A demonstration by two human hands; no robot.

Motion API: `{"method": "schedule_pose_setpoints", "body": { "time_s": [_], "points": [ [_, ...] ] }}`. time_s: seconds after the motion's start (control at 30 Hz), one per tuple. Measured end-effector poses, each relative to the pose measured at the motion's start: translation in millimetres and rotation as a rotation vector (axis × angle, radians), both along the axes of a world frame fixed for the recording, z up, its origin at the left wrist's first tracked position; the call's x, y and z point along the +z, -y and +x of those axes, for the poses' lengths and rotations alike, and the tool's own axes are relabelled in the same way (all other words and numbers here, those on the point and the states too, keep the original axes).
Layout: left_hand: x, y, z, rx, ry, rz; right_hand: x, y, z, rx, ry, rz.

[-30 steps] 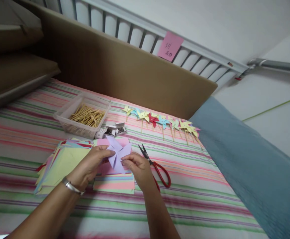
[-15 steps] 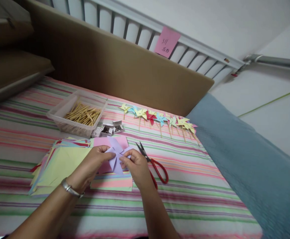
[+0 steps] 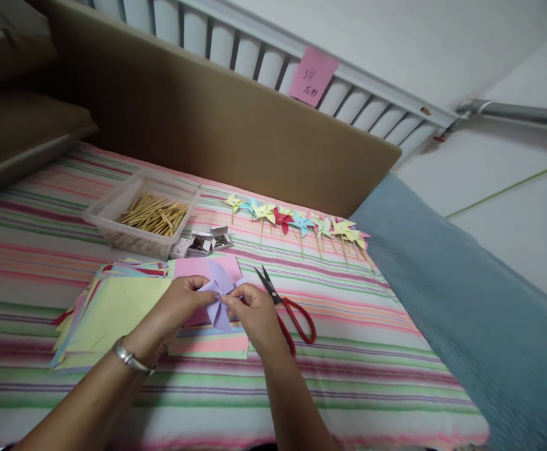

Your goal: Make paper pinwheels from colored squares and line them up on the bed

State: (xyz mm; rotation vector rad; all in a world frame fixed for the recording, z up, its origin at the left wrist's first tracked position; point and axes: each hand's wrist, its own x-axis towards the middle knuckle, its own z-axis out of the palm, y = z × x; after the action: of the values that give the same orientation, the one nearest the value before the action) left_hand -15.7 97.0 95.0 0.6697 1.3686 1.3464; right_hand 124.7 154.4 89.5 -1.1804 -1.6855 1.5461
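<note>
My left hand [image 3: 176, 309] and my right hand [image 3: 250, 316] pinch a lilac paper pinwheel [image 3: 218, 294] between their fingertips, low over the striped cloth. The fingers of both hands meet at the pinwheel's centre, where its flaps are folded in. A silver bracelet [image 3: 130, 358] sits on my left wrist. Under the hands lie a pink sheet [image 3: 193, 268] and a stack of coloured paper squares [image 3: 109, 307].
Red-handled scissors [image 3: 292, 311] lie just right of my right hand. A clear tub of wooden sticks [image 3: 148, 216] and small open boxes [image 3: 205, 242] sit behind. A row of finished pinwheels [image 3: 296, 224] runs along the cardboard panel [image 3: 236, 138]. Blue fabric [image 3: 465, 300] covers the right.
My right fingers have moved in to the pinwheel's centre and folded its flap inward, so the paper looks smaller. The view has shifted slightly.
</note>
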Motion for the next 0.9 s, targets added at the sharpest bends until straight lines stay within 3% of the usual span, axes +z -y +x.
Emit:
{"method": "schedule_pose_setpoints", "body": {
  "time_s": [0.67,0.9],
  "points": [
    [1.6,0.8,2.3,-0.036,-0.008,0.015,-0.8,1.5,-3.4,-0.058,0.016,-0.021],
    [1.2,2.7,2.6,-0.065,-0.067,0.005,-6.6,-1.2,-1.6,-0.057,0.108,0.087]
  ]
}}
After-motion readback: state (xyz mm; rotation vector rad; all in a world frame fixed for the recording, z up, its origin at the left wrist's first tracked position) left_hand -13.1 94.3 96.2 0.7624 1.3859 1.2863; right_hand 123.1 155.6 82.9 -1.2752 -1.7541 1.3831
